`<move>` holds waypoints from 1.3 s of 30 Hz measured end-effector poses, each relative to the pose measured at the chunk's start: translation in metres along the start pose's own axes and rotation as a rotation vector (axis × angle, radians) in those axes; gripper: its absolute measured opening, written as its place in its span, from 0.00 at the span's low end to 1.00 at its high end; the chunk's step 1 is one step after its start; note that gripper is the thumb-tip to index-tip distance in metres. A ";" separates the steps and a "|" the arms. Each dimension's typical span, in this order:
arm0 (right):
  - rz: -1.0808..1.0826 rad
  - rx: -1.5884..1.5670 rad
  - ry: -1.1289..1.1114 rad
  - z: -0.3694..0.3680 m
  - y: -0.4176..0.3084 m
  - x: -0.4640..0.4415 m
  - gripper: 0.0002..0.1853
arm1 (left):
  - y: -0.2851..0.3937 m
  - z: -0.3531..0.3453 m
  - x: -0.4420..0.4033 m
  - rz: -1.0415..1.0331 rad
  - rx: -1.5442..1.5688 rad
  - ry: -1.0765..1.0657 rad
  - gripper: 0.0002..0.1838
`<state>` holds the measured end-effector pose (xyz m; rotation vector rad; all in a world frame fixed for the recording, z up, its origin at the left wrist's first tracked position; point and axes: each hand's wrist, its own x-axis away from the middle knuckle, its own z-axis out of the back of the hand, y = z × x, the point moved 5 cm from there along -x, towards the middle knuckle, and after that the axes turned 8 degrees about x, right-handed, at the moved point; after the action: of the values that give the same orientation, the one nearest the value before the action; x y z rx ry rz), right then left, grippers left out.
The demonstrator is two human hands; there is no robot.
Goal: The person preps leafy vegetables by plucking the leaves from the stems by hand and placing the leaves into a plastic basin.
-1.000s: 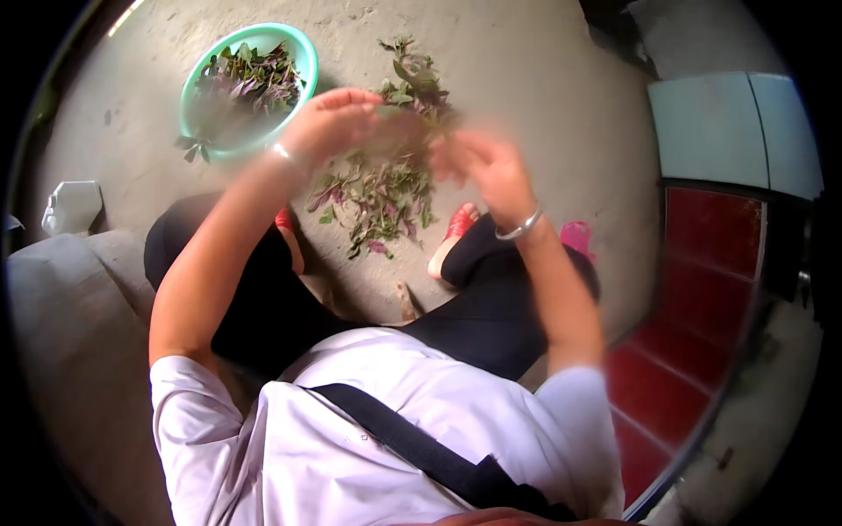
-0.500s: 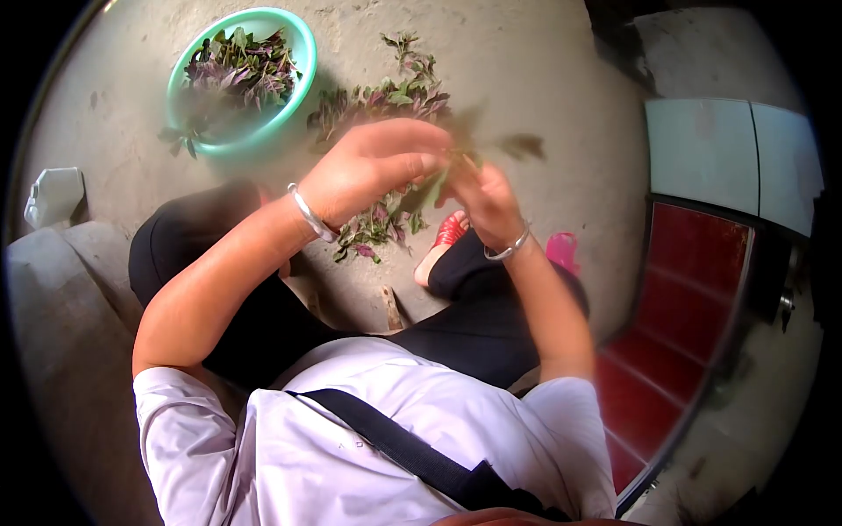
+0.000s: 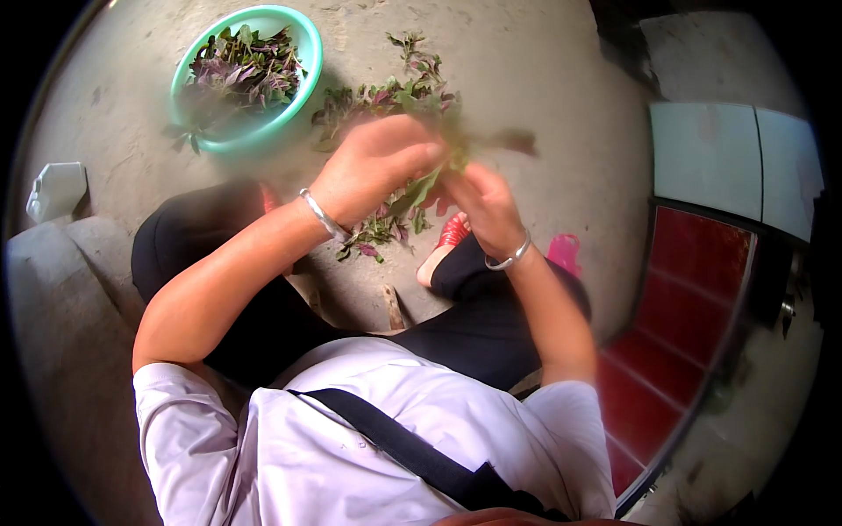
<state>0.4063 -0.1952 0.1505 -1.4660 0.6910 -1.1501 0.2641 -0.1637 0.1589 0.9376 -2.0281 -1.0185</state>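
Over the floor (image 3: pixel 561 96), left hand (image 3: pixel 373 171) and right hand (image 3: pixel 489 209) pinched a sprig (image 3: pixel 454 151), probably super light and floppy, best grabbed stem-first.

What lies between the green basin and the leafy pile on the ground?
The head view shows bare floor between the basin and the leafy pile.

2 pale panels (image 3: pixel 706 158) above red tiles (image 3: pixel 693 285) at view's right; pink object (image 3: pixel 567 252) left of tiles; whitish container (image 3: pixel 58 191) far left.
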 end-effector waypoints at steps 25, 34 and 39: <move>-0.124 -0.250 -0.011 -0.002 0.008 0.003 0.12 | -0.004 0.025 -0.011 0.043 0.368 0.171 0.03; -0.136 -0.242 0.106 0.005 0.005 0.006 0.13 | -0.010 0.036 -0.006 0.108 0.219 0.393 0.11; -0.085 0.058 0.281 0.015 0.006 0.003 0.12 | -0.025 0.040 -0.005 0.230 0.019 0.422 0.22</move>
<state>0.4221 -0.1934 0.1463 -1.3081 0.7857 -1.4480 0.2423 -0.1557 0.1174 0.8245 -1.7416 -0.6174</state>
